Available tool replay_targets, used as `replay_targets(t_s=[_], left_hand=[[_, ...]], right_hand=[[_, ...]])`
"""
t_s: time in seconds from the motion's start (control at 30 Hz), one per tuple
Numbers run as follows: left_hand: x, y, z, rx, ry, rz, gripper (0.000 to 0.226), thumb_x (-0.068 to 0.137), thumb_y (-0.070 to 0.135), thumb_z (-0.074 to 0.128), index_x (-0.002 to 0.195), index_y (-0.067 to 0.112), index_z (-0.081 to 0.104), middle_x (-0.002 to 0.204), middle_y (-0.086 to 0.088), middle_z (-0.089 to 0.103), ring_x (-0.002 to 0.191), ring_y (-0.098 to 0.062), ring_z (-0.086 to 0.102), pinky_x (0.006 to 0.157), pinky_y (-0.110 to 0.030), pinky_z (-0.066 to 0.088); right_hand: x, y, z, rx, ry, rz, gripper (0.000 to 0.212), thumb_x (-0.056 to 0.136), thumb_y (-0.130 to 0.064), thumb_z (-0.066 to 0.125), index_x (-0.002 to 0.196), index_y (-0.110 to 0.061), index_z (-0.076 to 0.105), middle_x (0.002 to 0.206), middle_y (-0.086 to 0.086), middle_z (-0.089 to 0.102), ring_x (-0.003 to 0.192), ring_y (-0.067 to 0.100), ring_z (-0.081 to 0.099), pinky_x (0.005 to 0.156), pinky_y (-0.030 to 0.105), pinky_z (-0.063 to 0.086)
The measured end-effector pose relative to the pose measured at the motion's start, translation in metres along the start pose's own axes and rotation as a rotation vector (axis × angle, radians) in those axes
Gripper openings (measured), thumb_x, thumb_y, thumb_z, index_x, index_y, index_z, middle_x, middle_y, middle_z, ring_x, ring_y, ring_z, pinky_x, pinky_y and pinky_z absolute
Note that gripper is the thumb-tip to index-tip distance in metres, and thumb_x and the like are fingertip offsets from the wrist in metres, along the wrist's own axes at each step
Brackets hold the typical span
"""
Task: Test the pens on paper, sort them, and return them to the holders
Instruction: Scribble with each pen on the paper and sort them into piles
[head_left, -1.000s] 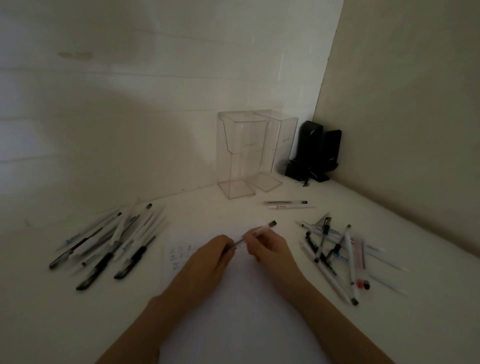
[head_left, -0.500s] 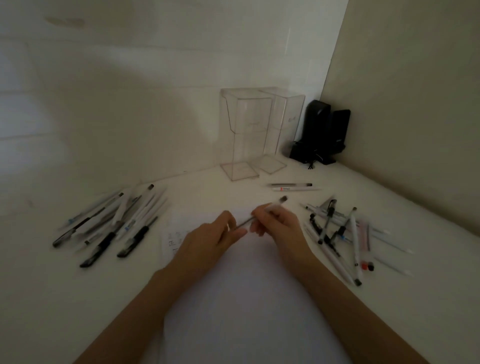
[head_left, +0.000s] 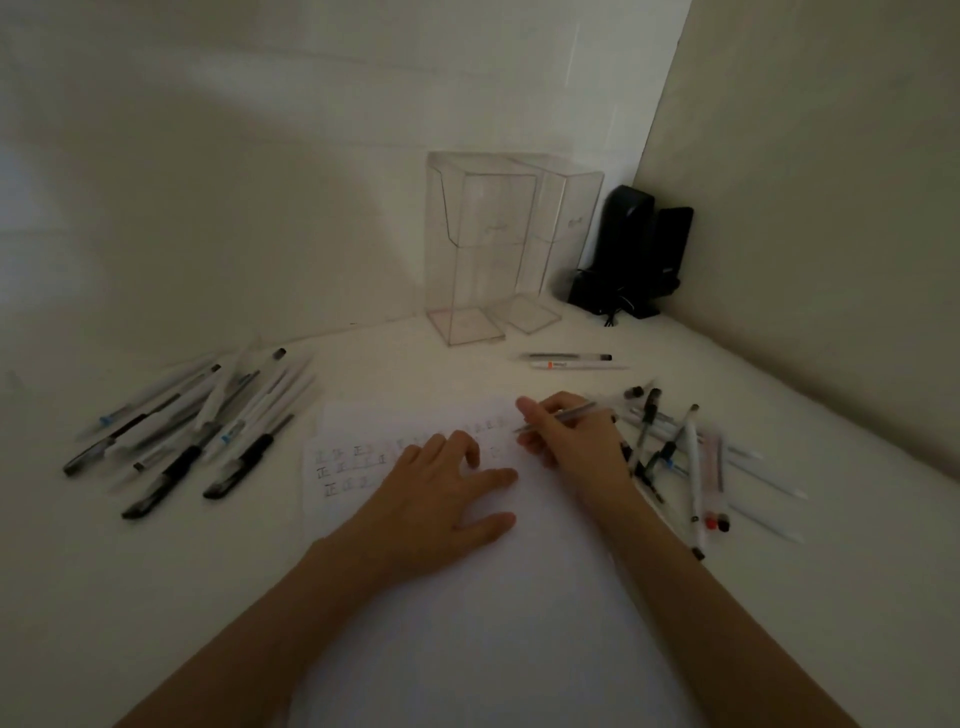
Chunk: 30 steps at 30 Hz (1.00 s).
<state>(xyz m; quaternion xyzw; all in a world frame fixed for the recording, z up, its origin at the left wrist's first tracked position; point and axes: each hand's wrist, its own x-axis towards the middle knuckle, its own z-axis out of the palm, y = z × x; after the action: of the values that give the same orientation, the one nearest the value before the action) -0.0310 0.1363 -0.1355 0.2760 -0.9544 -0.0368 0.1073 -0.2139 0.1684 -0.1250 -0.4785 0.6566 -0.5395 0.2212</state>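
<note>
A white sheet of paper lies on the table before me, with small written test marks near its far left corner. My left hand rests flat on the sheet, fingers spread. My right hand grips a thin clear pen in a writing hold, its tip at the paper's far edge. Two clear plastic holders stand upright at the back by the wall; they look empty. A pile of several pens lies left of the paper, another pile lies right of it.
Two more pens lie side by side between the holders and the right pile. A black device with a cable stands in the corner beside the holders. Walls close the table at the back and right.
Both hands held the pen between them before. My left hand has let go and settled flat on the paper; my right hand has turned the pen into a writing hold, tip on the sheet.
</note>
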Motion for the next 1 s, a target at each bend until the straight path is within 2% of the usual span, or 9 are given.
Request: replay_targets(t_s=[0.07, 0.13, 0.2, 0.37, 0.53, 0.67, 0.73, 0.87, 1.0], left_hand=[[-0.007, -0.002, -0.009, -0.012, 0.064, -0.009, 0.063, 0.081, 0.067, 0.017, 0.134, 0.041, 0.038, 0.123, 0.005, 0.036, 0.105, -0.011, 0.037, 0.084, -0.025, 0.025], [-0.023, -0.009, -0.02, -0.081, 0.205, -0.028, 0.061, 0.083, 0.067, 0.022, 0.127, 0.036, 0.05, 0.112, 0.005, 0.047, 0.092, -0.007, 0.04, 0.078, -0.026, 0.031], [-0.047, -0.02, -0.026, -0.103, 0.254, -0.044, 0.059, 0.084, 0.069, 0.025, 0.119, 0.034, 0.058, 0.102, 0.008, 0.051, 0.084, -0.004, 0.04, 0.07, -0.023, 0.034], [-0.103, -0.043, -0.026, -0.094, 0.113, -0.146, 0.073, 0.071, 0.086, 0.022, 0.117, 0.042, 0.058, 0.102, 0.017, 0.043, 0.08, 0.002, 0.036, 0.072, -0.009, 0.027], [-0.119, -0.048, -0.025, -0.036, 0.167, -0.171, 0.074, 0.074, 0.084, 0.021, 0.112, 0.037, 0.063, 0.099, 0.01, 0.052, 0.08, -0.004, 0.04, 0.066, -0.025, 0.036], [-0.12, -0.04, -0.025, -0.04, 0.089, -0.226, 0.091, 0.065, 0.088, 0.005, 0.125, 0.04, 0.052, 0.111, 0.008, 0.048, 0.091, -0.01, 0.044, 0.075, -0.028, 0.034], [-0.117, -0.034, -0.02, -0.026, 0.115, -0.218, 0.087, 0.07, 0.085, 0.006, 0.125, 0.038, 0.053, 0.111, 0.006, 0.049, 0.09, -0.013, 0.046, 0.073, -0.028, 0.033], [-0.104, -0.023, -0.012, -0.005, 0.194, -0.194, 0.07, 0.081, 0.073, 0.019, 0.119, 0.03, 0.06, 0.102, 0.0, 0.054, 0.079, -0.016, 0.051, 0.066, -0.027, 0.03], [-0.104, -0.023, -0.007, 0.024, 0.273, -0.173, 0.062, 0.086, 0.067, 0.023, 0.109, 0.027, 0.065, 0.095, 0.003, 0.057, 0.072, -0.014, 0.055, 0.06, -0.024, 0.033]], right_hand=[[0.001, 0.002, -0.003, 0.045, 0.014, -0.006, 0.03, 0.089, -0.03, 0.06, 0.074, -0.005, 0.063, 0.061, 0.006, 0.067, 0.048, 0.01, 0.057, 0.047, 0.019, 0.047], [0.001, 0.003, -0.006, 0.112, 0.043, 0.01, 0.031, 0.091, -0.03, 0.057, 0.072, -0.005, 0.061, 0.058, 0.005, 0.065, 0.045, 0.008, 0.054, 0.046, 0.018, 0.045], [0.002, 0.001, -0.006, 0.164, 0.067, 0.008, 0.033, 0.092, -0.028, 0.055, 0.071, -0.003, 0.06, 0.056, 0.004, 0.063, 0.044, 0.008, 0.053, 0.044, 0.017, 0.043], [-0.009, -0.027, 0.003, 0.193, 0.03, -0.09, 0.036, 0.091, -0.034, 0.053, 0.071, -0.005, 0.06, 0.054, 0.003, 0.062, 0.047, 0.014, 0.056, 0.045, 0.021, 0.043], [-0.039, -0.077, 0.065, 0.169, -0.22, -0.079, 0.037, 0.09, -0.036, 0.056, 0.065, -0.008, 0.058, 0.045, 0.009, 0.053, 0.034, 0.009, 0.046, 0.04, 0.015, 0.037], [-0.046, -0.079, 0.106, 0.025, -0.24, -0.104, 0.031, 0.086, -0.037, 0.065, 0.066, -0.013, 0.058, 0.048, 0.0, 0.058, 0.041, 0.003, 0.052, 0.048, 0.015, 0.043], [-0.044, -0.07, 0.111, -0.031, -0.213, -0.104, 0.026, 0.085, -0.032, 0.066, 0.067, -0.015, 0.058, 0.052, -0.003, 0.059, 0.045, 0.0, 0.054, 0.052, 0.016, 0.044], [-0.042, -0.058, 0.098, -0.038, -0.204, -0.078, 0.026, 0.083, -0.028, 0.07, 0.075, -0.007, 0.058, 0.06, -0.002, 0.063, 0.051, -0.001, 0.057, 0.053, 0.012, 0.044], [-0.044, -0.05, 0.09, -0.085, -0.221, -0.036, 0.024, 0.082, -0.015, 0.067, 0.067, -0.009, 0.049, 0.055, 0.002, 0.056, 0.048, 0.004, 0.048, 0.052, 0.018, 0.04]])
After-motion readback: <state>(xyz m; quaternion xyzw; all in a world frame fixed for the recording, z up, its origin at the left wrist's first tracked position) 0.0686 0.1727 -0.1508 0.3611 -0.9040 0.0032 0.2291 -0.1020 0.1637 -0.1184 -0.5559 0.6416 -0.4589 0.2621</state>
